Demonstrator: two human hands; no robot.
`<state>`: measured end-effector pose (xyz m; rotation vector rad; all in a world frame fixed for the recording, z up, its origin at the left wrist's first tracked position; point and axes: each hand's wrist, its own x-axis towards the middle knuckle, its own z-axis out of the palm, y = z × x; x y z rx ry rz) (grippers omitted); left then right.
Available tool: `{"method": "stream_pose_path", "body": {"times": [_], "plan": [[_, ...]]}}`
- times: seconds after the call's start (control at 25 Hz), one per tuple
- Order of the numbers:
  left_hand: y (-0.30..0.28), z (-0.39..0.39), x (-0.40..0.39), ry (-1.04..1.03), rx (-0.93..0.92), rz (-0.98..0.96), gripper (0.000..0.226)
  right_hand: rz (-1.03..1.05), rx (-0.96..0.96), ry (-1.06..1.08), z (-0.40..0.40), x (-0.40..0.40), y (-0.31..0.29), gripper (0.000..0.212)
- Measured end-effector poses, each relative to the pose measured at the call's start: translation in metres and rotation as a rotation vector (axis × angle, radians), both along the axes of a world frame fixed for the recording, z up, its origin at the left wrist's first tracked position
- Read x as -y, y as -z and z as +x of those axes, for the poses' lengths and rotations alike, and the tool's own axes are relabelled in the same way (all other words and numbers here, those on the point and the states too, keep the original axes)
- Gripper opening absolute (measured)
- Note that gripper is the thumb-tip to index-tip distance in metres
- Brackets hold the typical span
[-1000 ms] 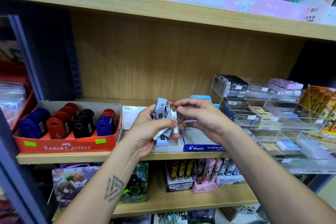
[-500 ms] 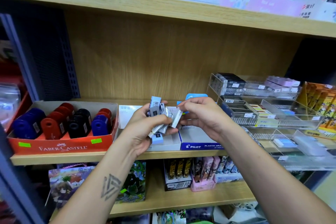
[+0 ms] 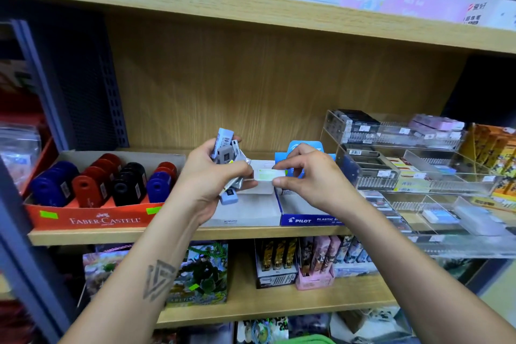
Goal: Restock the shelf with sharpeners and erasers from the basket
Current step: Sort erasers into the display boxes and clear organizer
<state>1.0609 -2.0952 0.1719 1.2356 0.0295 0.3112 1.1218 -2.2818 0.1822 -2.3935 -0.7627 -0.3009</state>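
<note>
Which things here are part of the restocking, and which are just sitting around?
Part of the job:
left hand gripping a bunch of erasers
right hand pinching one white eraser
white box

Just there:
sharpener box
clear trays

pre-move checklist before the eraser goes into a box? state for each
1. Right hand pinches one white eraser: ok.
2. Left hand holds the remaining bundle: ok.
3. Eraser free of the bundle: cannot tell, they sit close together.
4. White box below has open room: ok.
5. Blue Pilot box has room: cannot tell, the right hand covers it.
6. Which box matches the eraser: cannot tell, label blurred.
</note>
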Motion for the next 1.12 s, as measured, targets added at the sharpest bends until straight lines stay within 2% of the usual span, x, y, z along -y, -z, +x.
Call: {"method": "stream_pose_path", "body": {"times": [0.16,0.4,0.56,0.8,1.04,1.12], "plan": [[-0.013,-0.011,-0.023,-0.075,0.035,0.044,0.052,-0.155,-0.036,0.027,-0.007,-0.037,0.008,0.035],[-0.021,-0.027,-0.054,-0.118,0.079,0.015,0.055,-0.179,-0.083,-0.011,-0.013,-0.1,0.038,0.033],[-0.025,-0.036,-0.059,-0.095,0.12,-0.007,0.054,-0.152,0.003,-0.013,-0.017,-0.105,0.049,0.014],[-0.023,-0.042,-0.058,-0.068,0.095,-0.011,0.055,-0.202,-0.068,-0.096,-0.017,-0.104,0.049,0.031],[-0.015,-0.039,-0.046,-0.014,0.056,-0.025,0.055,-0.189,-0.086,-0.189,-0.021,-0.1,0.048,0.022],[-0.015,-0.038,-0.042,0.009,0.051,-0.025,0.054,-0.279,-0.084,-0.226,-0.022,-0.104,0.044,0.017]]}}
